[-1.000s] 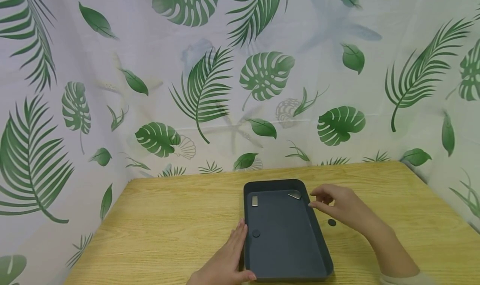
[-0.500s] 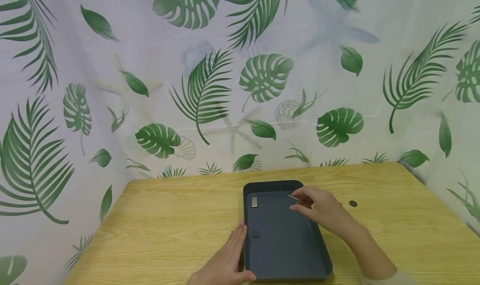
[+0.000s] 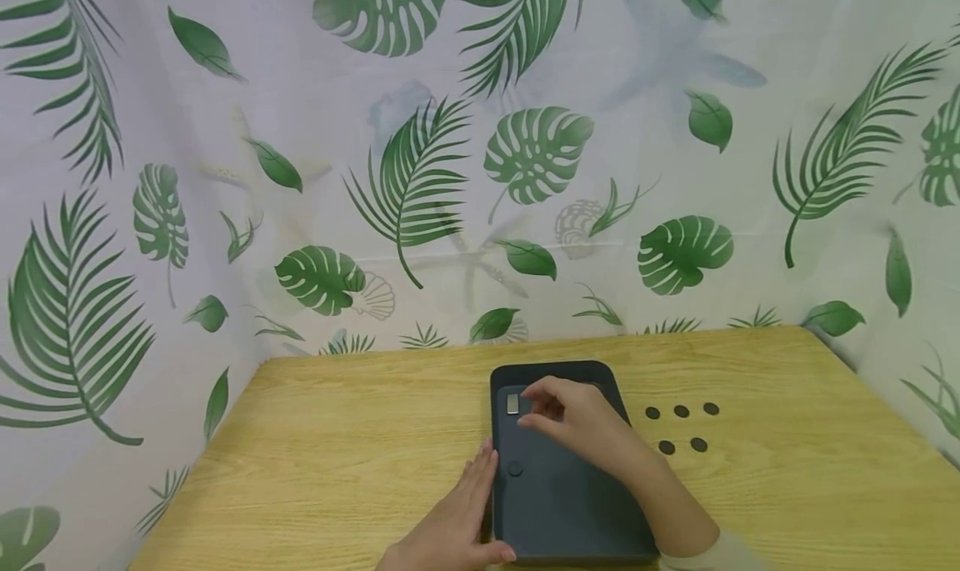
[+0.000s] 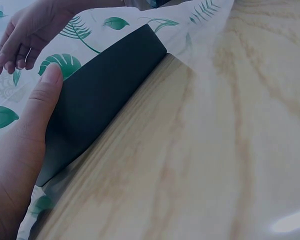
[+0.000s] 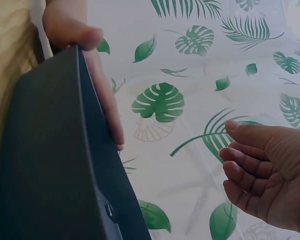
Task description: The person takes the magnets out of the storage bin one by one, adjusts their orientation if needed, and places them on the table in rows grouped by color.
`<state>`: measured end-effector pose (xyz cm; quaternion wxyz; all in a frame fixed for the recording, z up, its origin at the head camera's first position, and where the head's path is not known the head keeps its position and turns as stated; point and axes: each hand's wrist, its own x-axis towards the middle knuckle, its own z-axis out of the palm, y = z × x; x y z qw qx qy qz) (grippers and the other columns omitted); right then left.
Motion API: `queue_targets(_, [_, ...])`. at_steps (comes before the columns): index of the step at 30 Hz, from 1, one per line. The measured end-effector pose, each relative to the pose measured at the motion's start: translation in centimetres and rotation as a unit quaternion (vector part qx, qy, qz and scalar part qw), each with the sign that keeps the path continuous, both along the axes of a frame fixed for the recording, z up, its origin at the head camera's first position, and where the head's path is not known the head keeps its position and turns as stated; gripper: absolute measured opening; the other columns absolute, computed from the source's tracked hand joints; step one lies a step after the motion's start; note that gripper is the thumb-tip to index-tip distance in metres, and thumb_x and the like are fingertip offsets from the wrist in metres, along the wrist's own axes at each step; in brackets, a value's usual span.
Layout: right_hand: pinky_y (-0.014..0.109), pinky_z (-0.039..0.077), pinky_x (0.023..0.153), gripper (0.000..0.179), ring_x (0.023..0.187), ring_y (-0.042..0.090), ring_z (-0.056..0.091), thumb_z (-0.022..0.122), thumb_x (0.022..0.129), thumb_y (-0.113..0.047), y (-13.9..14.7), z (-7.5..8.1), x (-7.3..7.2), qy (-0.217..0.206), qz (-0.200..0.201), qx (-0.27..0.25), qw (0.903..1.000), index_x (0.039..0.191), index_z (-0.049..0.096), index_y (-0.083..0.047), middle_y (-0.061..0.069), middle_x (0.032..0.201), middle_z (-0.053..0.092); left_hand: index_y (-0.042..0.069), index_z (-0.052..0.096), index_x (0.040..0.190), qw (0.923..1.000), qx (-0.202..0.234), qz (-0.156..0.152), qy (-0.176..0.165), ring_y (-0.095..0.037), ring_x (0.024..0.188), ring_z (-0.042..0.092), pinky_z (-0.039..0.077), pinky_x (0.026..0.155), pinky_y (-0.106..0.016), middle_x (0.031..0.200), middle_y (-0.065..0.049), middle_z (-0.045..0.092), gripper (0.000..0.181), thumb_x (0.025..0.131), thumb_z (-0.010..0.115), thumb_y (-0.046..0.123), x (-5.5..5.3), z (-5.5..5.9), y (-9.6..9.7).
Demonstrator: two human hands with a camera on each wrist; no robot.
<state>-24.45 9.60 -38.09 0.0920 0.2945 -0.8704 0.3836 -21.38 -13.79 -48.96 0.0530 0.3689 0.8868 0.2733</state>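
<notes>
A shallow dark grey tray [image 3: 577, 504] lies on the wooden table. My left hand [image 3: 450, 513] rests against it, straight fingers along the left wall and thumb [image 4: 44, 95] at the near edge. Over the tray's far part hovers my right hand [image 3: 573, 417], its thumb and bent fingers apart with nothing seen between them. Just left of those fingertips lies a small silver rectangular piece [image 3: 512, 403]. A dark round disc [image 3: 515, 468] sits by the left wall inside the tray. The far right of the tray floor is partly hidden behind the right hand.
Several dark discs [image 3: 681, 411] lie in two loose rows on the table [image 3: 360, 438], right of the tray. A white cloth with green leaf prints [image 3: 450, 179] hangs behind and at both sides.
My right hand moves from the tray's right wall leftward across the tray to the silver rectangular piece, uncovering more discs on the table. The left hand stays at the tray.
</notes>
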Motion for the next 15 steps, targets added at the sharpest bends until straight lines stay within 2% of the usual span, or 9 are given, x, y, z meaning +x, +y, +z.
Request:
queue_targets(5, [0.020, 0.052, 0.068, 0.026, 0.077, 0.004, 0.060, 0.069, 0.087, -0.024, -0.6, -0.7, -0.3, -0.022, 0.014, -0.010, 0.9996, 0.106, 0.065, -0.007, -0.004, 0.089, 0.066, 0.002, -0.002, 0.151, 1.0000, -0.006, -0.001, 0.003, -0.026, 0.146, -0.002, 0.021, 0.114, -0.050, 0.158, -0.013, -0.012, 0.099, 0.089, 0.042, 0.065, 0.0, 0.1, 0.1])
queue_targets(15, [0.021, 0.052, 0.069, 0.028, 0.082, 0.009, 0.063, 0.067, 0.089, -0.027, -1.1, -3.5, -1.5, -0.060, 0.050, 0.009, 0.9970, 0.106, 0.069, -0.005, 0.006, 0.097, 0.069, 0.002, 0.001, 0.152, 0.9999, -0.010, 0.006, 0.000, -0.024, 0.146, 0.001, 0.021, 0.114, -0.049, 0.159, -0.011, -0.008, 0.099, 0.088, 0.041, 0.068, -0.1, -0.1, 0.0])
